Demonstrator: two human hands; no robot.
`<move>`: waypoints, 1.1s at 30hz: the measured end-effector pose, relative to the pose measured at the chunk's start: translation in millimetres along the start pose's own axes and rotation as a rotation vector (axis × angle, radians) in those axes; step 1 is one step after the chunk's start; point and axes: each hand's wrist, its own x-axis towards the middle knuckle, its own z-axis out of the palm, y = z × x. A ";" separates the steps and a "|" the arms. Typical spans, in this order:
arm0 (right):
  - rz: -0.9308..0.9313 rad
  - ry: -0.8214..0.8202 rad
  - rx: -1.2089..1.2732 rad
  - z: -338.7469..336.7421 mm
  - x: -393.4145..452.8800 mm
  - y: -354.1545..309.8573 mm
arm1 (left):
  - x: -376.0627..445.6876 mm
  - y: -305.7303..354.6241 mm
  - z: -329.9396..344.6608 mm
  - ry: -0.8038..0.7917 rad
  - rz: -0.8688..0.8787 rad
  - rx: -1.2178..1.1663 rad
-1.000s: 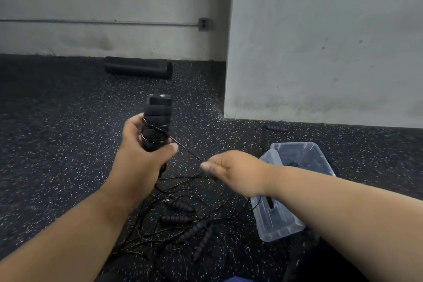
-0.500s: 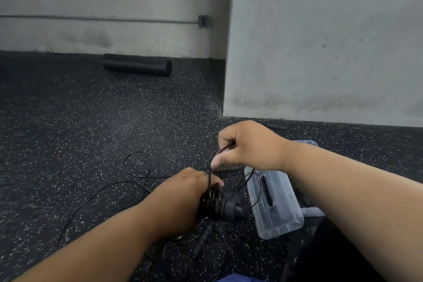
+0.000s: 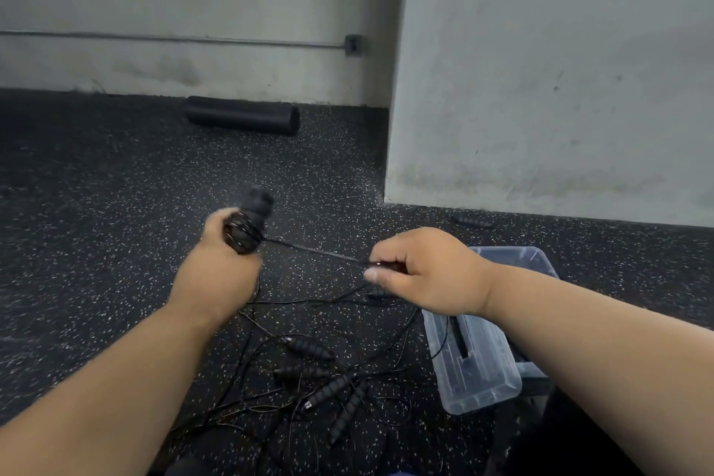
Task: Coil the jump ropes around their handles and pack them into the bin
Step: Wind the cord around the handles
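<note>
The jump rope handles (image 3: pixel 253 218) in my left hand (image 3: pixel 224 270), gripped as a bundle, point up and away, tilted right. Their cord (image 3: pixel 313 250) runs taut, nearly level, to my right hand (image 3: pixel 421 270), which pinches it. One clear bin (image 3: pixel 479 379) lies near right. Four loose handles (image 3: pixel 328 379) lie tangled on the floor; a fifth handle (image 3: pixel 473 221) lies by the wall.

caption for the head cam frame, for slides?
Left hand grips handles while right hand pinches taut rope; clear bin beside.
</note>
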 end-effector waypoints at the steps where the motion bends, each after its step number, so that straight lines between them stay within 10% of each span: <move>1: -0.056 0.027 -0.011 -3.2 -1.2 -7.5 | 4.9 -10.1 2.9 -0.047 0.017 0.215; 6: -0.212 0.147 -0.007 -17.7 2.7 -37.0 | -14.0 -24.2 36.2 -0.377 0.205 0.792; 10: 0.049 0.281 0.204 -26.1 11.8 -21.5 | -50.3 -3.1 55.9 -0.590 0.556 0.685; 15: 0.374 0.353 0.326 -18.5 19.8 34.3 | -71.1 27.9 42.4 -0.383 0.793 0.272; 20: 0.463 -0.008 0.302 6.6 9.1 36.7 | -54.8 20.2 24.5 -0.159 0.700 -0.181; 25: 0.245 -0.142 0.072 33.3 5.0 -10.5 | -30.8 15.7 32.2 -0.136 0.117 -0.460; 28: 0.116 -0.197 -0.108 31.6 -1.6 -32.0 | -14.2 3.1 35.6 -0.174 -0.047 -0.197; 33: 0.005 -0.089 -0.252 -3.5 -1.4 -45.1 | -18.4 -19.8 46.5 -0.466 0.254 0.684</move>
